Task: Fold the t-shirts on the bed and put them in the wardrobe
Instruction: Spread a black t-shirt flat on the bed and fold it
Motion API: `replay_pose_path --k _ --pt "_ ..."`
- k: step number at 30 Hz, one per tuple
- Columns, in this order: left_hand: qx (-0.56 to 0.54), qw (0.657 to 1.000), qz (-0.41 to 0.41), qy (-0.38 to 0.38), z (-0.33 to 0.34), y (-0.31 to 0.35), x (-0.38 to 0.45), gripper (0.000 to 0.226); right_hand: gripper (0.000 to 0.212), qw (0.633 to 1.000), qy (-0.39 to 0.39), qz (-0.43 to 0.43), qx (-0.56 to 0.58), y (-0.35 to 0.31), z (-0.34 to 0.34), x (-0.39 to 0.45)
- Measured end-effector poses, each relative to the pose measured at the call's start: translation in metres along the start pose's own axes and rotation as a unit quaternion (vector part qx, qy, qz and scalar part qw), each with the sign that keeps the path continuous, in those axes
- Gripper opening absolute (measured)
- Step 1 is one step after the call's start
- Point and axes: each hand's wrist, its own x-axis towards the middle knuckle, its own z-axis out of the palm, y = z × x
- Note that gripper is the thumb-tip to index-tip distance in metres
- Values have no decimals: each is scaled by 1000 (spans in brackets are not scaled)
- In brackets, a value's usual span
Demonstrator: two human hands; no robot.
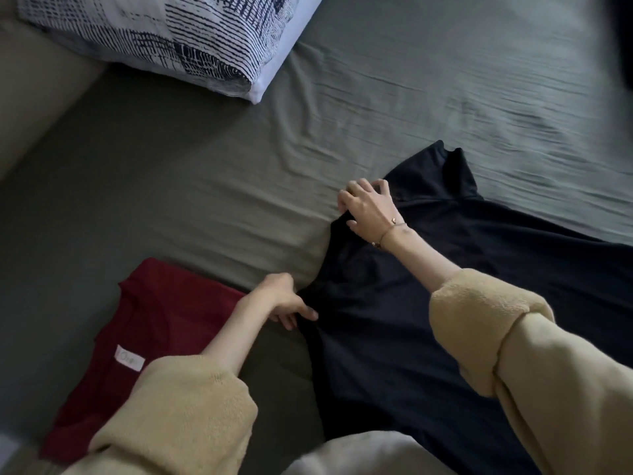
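A black t-shirt lies spread on the grey-green bed sheet, its collar toward the far side. My right hand grips the shirt's left edge near the shoulder, fingers curled into the fabric. My left hand pinches the same left edge lower down, at the side seam. A folded dark red t-shirt with a small white label lies to the left, close to my left forearm.
A pillow with a navy and white pattern lies at the head of the bed, far left. A beige padded bed frame runs along the left edge. The sheet is wrinkled to the right.
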Motion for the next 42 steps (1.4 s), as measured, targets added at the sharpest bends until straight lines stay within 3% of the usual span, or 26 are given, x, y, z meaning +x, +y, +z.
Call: replay_pose_path --k 2,3,6,9,11,15,20,24,26,28,32,34,36,39,42 --pt "13 995 -2 96 12 -5 0 35 28 993 115 36 16 -16 1 -19" --pt "12 992 0 125 18 -8 0 40 24 987 136 51 67 -25 1 -30" --pt "-45 994 -9 102 24 -12 -16 48 9 965 36 87 243 -56 -5 -71" --pt "-118 992 -43 -14 29 -12 -37 39 8 959 -61 79 265 -72 -4 -104" --pt "-135 989 -48 -30 42 -17 -46 30 9 951 -109 80 277 -80 -8 -119" --pt "-187 982 -7 6 83 -33 -55 24 13 929 -203 93 294 -90 -23 -152" --pt "-223 966 14 130 117 -49 -53 64 30 922 -276 79 261 -112 -28 -218" --pt "-250 959 37 128 126 -60 -50 70 48 938 -280 85 187 -136 -19 -259" --pt "-228 965 36 125 128 -62 -56 49 49 933 -279 125 188 -146 -17 -268" --pt "-212 966 33 142 132 -66 -57 29 38 907 -294 178 244 -153 -17 -273" --pt "-238 958 30 155 133 -73 -58 28 15 848 -319 208 367 -160 -13 -278" --pt "-256 956 23 144 132 -72 -61 25 19 834 -329 209 391 -160 -13 -280" --pt "-280 949 20 144 129 -71 -64 36 21 857 -336 207 330 -161 -18 -283" --pt "-281 950 44 132 129 -73 -67 46 70 907 -350 170 161 -169 -24 -292" --pt "-252 963 52 84 135 -77 -71 47 72 914 -356 127 149 -182 -20 -305"
